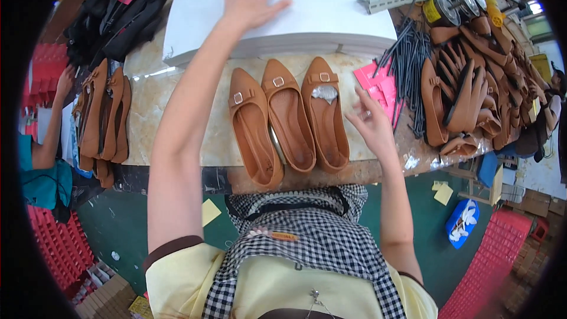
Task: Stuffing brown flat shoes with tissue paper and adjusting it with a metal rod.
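Observation:
Three brown pointed flats with buckled straps lie side by side in front of me: a left shoe (256, 136), a middle shoe (291, 119) and a right shoe (328, 123). The right one has crumpled, clear-looking wrapping (324, 94) in its toe opening. My left hand (249, 5) is spread over a thick stack of white paper (195, 6) beyond the shoes; one finger looks covered in orange. Just right of the right shoe hovers my right hand (373, 123), fingers apart and slightly bent, with nothing visible in it. Pink cards (378, 85) lie beside that hand.
Dark thin rods (410, 53) and a large heap of brown shoes (472, 82) crowd the table's right side. A metal strip (401, 1) rests on the paper. More brown flats (103, 112) stand at left, near black shoes (124, 6) and another person's arm (53, 124).

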`<state>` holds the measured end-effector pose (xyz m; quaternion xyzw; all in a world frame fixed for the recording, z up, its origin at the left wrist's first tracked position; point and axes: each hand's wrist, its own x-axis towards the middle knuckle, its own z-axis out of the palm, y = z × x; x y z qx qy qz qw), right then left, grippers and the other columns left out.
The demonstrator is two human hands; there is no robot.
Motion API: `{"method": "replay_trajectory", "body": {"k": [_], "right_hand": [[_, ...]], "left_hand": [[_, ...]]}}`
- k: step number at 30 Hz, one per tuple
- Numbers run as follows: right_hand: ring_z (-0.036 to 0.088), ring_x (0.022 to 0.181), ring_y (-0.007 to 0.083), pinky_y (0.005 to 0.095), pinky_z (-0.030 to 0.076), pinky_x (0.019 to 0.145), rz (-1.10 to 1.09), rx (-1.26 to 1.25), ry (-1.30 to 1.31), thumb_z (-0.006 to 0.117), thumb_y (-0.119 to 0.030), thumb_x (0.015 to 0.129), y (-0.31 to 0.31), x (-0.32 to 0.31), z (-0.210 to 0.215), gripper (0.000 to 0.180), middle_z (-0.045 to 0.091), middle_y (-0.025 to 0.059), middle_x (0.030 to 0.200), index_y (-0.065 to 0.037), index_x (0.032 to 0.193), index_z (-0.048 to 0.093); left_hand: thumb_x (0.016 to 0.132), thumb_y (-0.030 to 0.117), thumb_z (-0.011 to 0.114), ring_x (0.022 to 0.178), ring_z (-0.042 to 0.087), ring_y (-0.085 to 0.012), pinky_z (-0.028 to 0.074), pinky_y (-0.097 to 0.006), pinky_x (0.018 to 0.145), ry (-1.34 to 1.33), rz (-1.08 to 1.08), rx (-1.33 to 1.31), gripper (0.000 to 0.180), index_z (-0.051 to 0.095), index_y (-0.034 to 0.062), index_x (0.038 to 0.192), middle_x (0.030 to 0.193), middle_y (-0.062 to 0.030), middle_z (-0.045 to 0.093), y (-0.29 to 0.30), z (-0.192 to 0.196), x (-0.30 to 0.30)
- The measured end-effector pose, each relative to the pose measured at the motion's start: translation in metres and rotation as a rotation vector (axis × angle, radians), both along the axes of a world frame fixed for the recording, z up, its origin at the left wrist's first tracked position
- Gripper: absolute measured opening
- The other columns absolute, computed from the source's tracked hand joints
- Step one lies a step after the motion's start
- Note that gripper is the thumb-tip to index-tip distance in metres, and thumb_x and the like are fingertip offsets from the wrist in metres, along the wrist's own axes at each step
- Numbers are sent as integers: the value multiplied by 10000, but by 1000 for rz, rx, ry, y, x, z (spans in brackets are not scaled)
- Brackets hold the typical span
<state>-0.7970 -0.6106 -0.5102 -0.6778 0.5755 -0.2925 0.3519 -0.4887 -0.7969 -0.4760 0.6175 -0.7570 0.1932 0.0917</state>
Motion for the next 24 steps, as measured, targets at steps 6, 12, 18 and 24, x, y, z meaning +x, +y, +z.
{"method": "replay_trajectory", "body": {"k": [6, 12, 18, 24], "right_hand": [[564, 860, 121, 270, 482, 778, -120, 106, -116, 687, -60, 840, 41, -2, 20, 645, 603, 68, 1092, -94, 1439, 449], [517, 1256, 270, 394, 457, 1026, -345, 710, -1490, 594, -231, 935, 34, 12, 36, 652, 518, 197, 1350, -23, 1478, 298], [508, 1262, 247, 380, 422, 1053, -138, 892, -1100, 627, -126, 894, 56, 44, 51, 611, 472, 104, 1405, -16, 1436, 367], [386, 1378, 289, 407, 318, 1127, 419, -263, -125, 670, 23, 752, 52, 107, 77, 755, 415, 175, 1470, -12, 1444, 369]], "left_hand": [[894, 374, 577, 1018, 545, -336, 427, -486, 899, 420, -81, -13, 404, 617, 142, 1222, 1034, -170, 582, 5, -24, 1], [705, 144, 653, 911, 567, -292, 479, -429, 776, 687, -1129, 104, 127, 606, 28, 684, 909, -140, 591, 222, 43, -109], [718, 217, 731, 903, 617, -250, 493, -386, 787, 955, -713, -7, 151, 646, 113, 787, 995, -92, 654, 233, 23, -68], [959, 162, 505, 1038, 594, -155, 488, -298, 862, 1708, -242, 281, 427, 454, 44, 1367, 1202, -67, 600, 226, 7, -63]]}}
